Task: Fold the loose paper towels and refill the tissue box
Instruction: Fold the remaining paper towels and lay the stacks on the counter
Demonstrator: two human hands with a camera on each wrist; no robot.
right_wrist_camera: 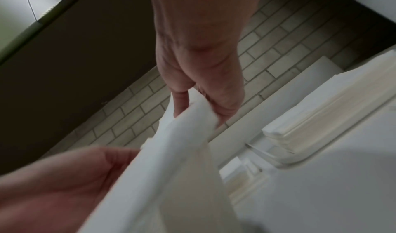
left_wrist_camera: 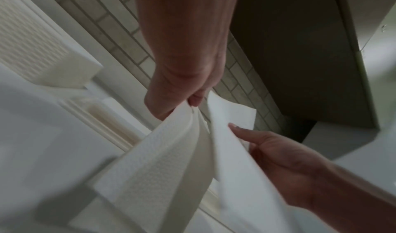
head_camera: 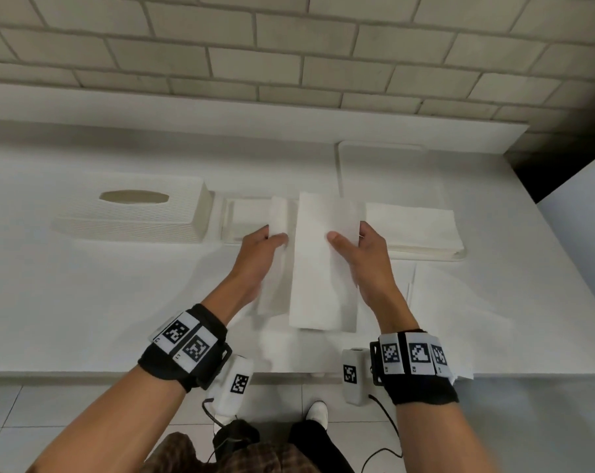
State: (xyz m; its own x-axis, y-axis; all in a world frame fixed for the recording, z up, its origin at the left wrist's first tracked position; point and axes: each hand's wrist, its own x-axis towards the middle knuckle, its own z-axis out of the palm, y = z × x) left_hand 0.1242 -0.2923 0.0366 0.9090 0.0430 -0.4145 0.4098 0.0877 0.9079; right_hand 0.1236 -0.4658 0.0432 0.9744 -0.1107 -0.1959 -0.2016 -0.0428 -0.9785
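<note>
A white paper towel (head_camera: pixel 318 268), folded lengthwise into narrow panels, hangs above the white counter between my two hands. My left hand (head_camera: pixel 267 242) pinches its left panel (left_wrist_camera: pixel 163 153) near the top. My right hand (head_camera: pixel 349 238) pinches the right edge (right_wrist_camera: pixel 188 128), thumb on the front. To the left lies the cream tissue box cover (head_camera: pixel 135 213) with an oval slot. Beside it sits the box's shallow base (head_camera: pixel 228 216) holding folded towels. At the right rests a stack of folded towels (head_camera: pixel 414 227).
A white tray (head_camera: pixel 381 148) lies flat behind the stack near the tiled wall. Loose unfolded towels (head_camera: pixel 453 302) spread over the counter's front right. The counter edge (head_camera: pixel 84 373) runs in front of me, above a tiled floor. A dark gap opens at the far right.
</note>
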